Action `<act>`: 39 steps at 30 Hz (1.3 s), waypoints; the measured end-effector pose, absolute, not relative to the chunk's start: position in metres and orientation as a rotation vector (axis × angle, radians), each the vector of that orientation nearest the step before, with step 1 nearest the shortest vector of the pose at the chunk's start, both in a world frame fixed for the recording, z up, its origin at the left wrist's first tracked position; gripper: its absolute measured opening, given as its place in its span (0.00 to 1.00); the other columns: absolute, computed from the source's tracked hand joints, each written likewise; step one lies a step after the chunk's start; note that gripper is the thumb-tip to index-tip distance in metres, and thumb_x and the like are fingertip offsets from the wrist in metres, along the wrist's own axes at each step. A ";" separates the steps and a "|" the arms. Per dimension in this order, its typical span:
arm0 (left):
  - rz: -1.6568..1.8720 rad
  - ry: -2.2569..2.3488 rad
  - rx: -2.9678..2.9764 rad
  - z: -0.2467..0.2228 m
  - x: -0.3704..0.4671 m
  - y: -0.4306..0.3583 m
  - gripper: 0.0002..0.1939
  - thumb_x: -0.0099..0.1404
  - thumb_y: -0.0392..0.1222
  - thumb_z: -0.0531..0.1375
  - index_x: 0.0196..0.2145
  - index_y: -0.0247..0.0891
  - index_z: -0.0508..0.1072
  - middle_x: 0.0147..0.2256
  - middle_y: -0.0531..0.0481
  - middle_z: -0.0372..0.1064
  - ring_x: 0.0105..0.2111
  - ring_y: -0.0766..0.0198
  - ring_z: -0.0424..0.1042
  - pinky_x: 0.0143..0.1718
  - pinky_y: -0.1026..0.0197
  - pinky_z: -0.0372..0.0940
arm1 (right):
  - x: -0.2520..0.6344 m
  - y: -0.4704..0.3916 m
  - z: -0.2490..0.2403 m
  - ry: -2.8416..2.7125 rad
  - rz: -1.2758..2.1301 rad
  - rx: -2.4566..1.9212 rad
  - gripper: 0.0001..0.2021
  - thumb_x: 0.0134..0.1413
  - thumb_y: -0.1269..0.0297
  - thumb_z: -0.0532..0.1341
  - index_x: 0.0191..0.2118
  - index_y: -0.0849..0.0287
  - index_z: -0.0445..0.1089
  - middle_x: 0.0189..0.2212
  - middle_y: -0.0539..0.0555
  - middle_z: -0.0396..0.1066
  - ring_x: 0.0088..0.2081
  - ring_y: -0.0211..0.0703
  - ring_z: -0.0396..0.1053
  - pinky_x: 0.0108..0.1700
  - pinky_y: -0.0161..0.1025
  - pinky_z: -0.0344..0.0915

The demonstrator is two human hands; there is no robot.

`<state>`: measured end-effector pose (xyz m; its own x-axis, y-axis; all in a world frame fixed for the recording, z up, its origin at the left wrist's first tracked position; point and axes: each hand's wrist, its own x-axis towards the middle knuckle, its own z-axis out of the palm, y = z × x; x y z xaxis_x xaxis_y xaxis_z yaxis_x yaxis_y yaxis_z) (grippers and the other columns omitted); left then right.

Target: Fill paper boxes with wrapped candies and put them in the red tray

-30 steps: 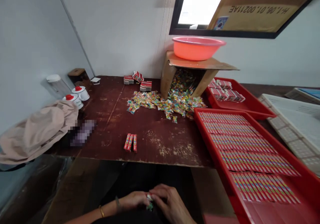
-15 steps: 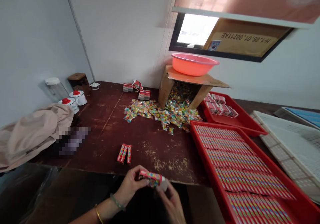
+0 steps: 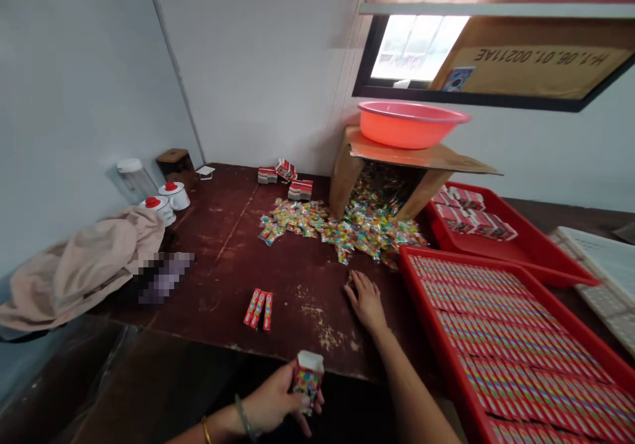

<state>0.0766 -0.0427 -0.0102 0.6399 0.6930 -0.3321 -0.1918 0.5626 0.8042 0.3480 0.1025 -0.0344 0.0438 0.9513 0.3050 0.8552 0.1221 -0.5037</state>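
My left hand (image 3: 280, 398) holds a small red printed cardboard box (image 3: 308, 379) upright, its top end open, just in front of the table's near edge. My right hand (image 3: 366, 302) is low over the table with fingers apart and bent downward. Its fingertips are just short of a heap of small clear candy packets (image 3: 367, 229) with colourful sweets inside. The heap spills from a cardboard carton (image 3: 342, 182) lying on its side. Three filled-looking red boxes (image 3: 258, 309) lie side by side left of my hands.
A red tray (image 3: 421, 328) holds rows of packed boxes on the right. Behind it another red tray (image 3: 526, 259) has bundled flat cartons. More bundles (image 3: 300, 190) lie by the wall. A pink basin (image 3: 409, 126) tops the carton. Mugs (image 3: 177, 196) and beige cloth (image 3: 89, 252) are at left.
My right hand has left the box and moved forward to near the candy heap. My left hand has turned the box upright, its open end up. The view has shifted slightly right.
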 end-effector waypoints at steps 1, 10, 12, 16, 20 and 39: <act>0.584 0.739 0.778 -0.011 0.074 -0.038 0.26 0.50 0.44 0.66 0.44 0.37 0.63 0.35 0.45 0.69 0.34 0.60 0.71 0.24 0.62 0.68 | 0.342 0.078 -0.043 -1.888 0.184 -1.729 0.27 0.58 0.48 0.51 0.58 0.58 0.61 0.57 0.64 0.63 0.60 0.57 0.57 0.60 0.61 0.48; 0.391 0.831 0.697 -0.009 0.081 -0.012 0.23 0.47 0.44 0.68 0.38 0.33 0.65 0.30 0.46 0.70 0.27 0.61 0.73 0.20 0.65 0.67 | 0.301 -0.073 -0.056 -2.035 0.124 -1.643 0.26 0.61 0.59 0.53 0.63 0.60 0.53 0.58 0.62 0.63 0.60 0.52 0.58 0.60 0.56 0.52; 0.400 0.817 0.705 -0.005 0.085 -0.017 0.22 0.49 0.45 0.67 0.38 0.33 0.66 0.31 0.45 0.71 0.27 0.62 0.73 0.21 0.65 0.67 | 0.301 -0.074 -0.051 -1.834 0.301 -1.651 0.20 0.61 0.59 0.52 0.57 0.58 0.63 0.52 0.61 0.69 0.55 0.52 0.65 0.57 0.54 0.59; 0.412 0.819 0.721 -0.001 0.077 -0.031 0.22 0.50 0.46 0.67 0.38 0.33 0.66 0.31 0.45 0.71 0.28 0.62 0.73 0.20 0.66 0.67 | 0.296 -0.074 -0.029 -1.089 0.765 -1.627 0.17 0.56 0.54 0.58 0.46 0.58 0.71 0.44 0.59 0.75 0.45 0.52 0.72 0.52 0.53 0.65; 0.379 0.854 0.744 -0.001 0.064 -0.038 0.23 0.50 0.46 0.67 0.40 0.33 0.65 0.31 0.46 0.71 0.28 0.63 0.73 0.20 0.67 0.67 | 0.286 -0.076 -0.002 -0.551 1.196 -1.270 0.18 0.51 0.52 0.62 0.42 0.59 0.72 0.38 0.56 0.77 0.39 0.51 0.76 0.47 0.53 0.70; 0.177 0.784 1.071 0.028 0.097 -0.039 0.23 0.52 0.45 0.66 0.43 0.34 0.67 0.27 0.53 0.66 0.24 0.68 0.67 0.20 0.68 0.62 | 0.256 -0.095 0.039 -1.335 0.607 -1.505 0.11 0.56 0.54 0.59 0.34 0.53 0.76 0.49 0.56 0.71 0.56 0.54 0.61 0.60 0.56 0.53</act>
<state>0.0970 -0.0394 0.0279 0.7226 0.4894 -0.4883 0.2320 0.4937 0.8381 0.2558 -0.0950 0.0388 0.2667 0.9343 0.2366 0.4357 0.1021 -0.8943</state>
